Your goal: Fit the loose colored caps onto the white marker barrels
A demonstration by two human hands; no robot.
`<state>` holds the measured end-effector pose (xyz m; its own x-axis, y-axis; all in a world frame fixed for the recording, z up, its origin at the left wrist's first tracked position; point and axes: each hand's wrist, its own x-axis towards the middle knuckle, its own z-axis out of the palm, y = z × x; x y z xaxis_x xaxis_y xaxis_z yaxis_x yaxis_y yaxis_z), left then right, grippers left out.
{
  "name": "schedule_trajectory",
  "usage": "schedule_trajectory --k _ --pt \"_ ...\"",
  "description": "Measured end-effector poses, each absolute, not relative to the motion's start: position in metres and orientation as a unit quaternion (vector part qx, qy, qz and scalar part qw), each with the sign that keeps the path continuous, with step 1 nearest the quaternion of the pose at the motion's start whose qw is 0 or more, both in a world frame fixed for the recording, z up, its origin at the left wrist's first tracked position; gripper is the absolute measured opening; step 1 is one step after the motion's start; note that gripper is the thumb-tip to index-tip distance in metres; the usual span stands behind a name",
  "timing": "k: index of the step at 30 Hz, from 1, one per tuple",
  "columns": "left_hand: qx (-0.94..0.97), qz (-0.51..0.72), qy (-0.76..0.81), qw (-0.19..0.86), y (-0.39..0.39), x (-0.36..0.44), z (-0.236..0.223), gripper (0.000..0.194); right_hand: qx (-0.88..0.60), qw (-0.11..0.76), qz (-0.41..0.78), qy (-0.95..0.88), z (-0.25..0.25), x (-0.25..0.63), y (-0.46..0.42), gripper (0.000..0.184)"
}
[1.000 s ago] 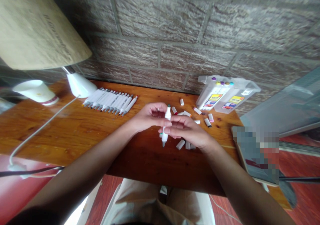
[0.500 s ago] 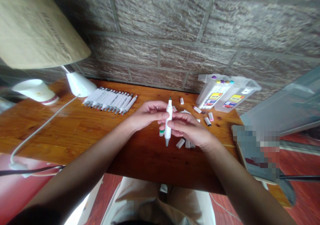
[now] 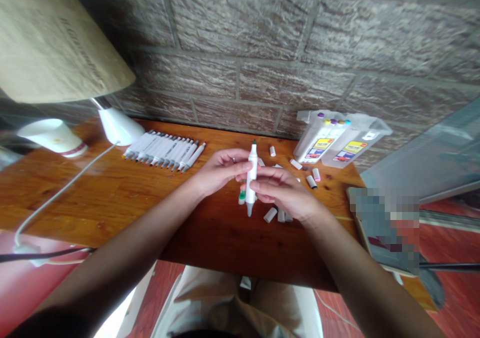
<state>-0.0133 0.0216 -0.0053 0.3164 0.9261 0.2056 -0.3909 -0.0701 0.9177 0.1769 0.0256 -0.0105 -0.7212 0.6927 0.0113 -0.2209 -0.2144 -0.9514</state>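
A white double-ended marker stands nearly upright between my two hands, both ends uncapped, a dark green tip on top and a grey end below. My left hand pinches its upper barrel between thumb and fingers. Lower down, my right hand grips the barrel from the right, and it also seems to hold or touch a green-ended cap just left of the marker. Loose white caps lie on the wooden table below and behind my right hand, some partly hidden by it.
A row of uncapped markers lies at the back left. Beside it stand a lamp and a paper cup. Two clear plastic cases, one holding several markers, stand at the back right. A tablet-like device rests at the right edge.
The marker has been raised a little and turned slightly between my fingers. The green-ended cap shows more clearly beside it. Both hands keep hold of the marker.
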Motion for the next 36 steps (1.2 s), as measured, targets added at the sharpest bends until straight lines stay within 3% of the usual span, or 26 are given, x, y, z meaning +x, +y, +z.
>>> schedule_trajectory --k 11,36 --pt "0.51 0.525 0.262 0.629 0.022 -0.012 -0.011 0.033 -0.209 0.348 0.814 -0.416 0.009 0.178 0.026 0.027" --pt "0.513 0.517 0.283 0.624 0.019 -0.011 -0.006 0.033 -0.213 0.325 0.806 -0.447 -0.002 0.175 0.027 0.026"
